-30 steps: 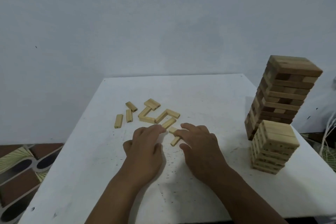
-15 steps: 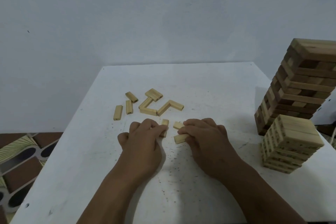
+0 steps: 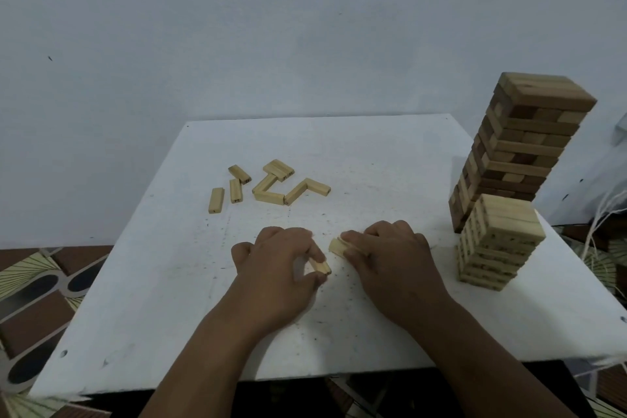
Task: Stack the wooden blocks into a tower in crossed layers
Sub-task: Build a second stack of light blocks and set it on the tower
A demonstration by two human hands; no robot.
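— What is different with the hands now?
— Both have drawn back from the loose blocks [image 3: 271,185]. The left hand [image 3: 278,268] now pinches one block [image 3: 320,266], and the right hand [image 3: 390,258] curls over another block [image 3: 337,245] beside it.

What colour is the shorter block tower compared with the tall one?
The short tower is uniformly pale wood; the tall tower mixes pale and dark brown blocks. Head view.

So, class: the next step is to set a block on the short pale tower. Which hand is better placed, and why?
The right hand: it already holds a block and lies nearer the short pale tower at the table's right. The left hand would have to cross over.
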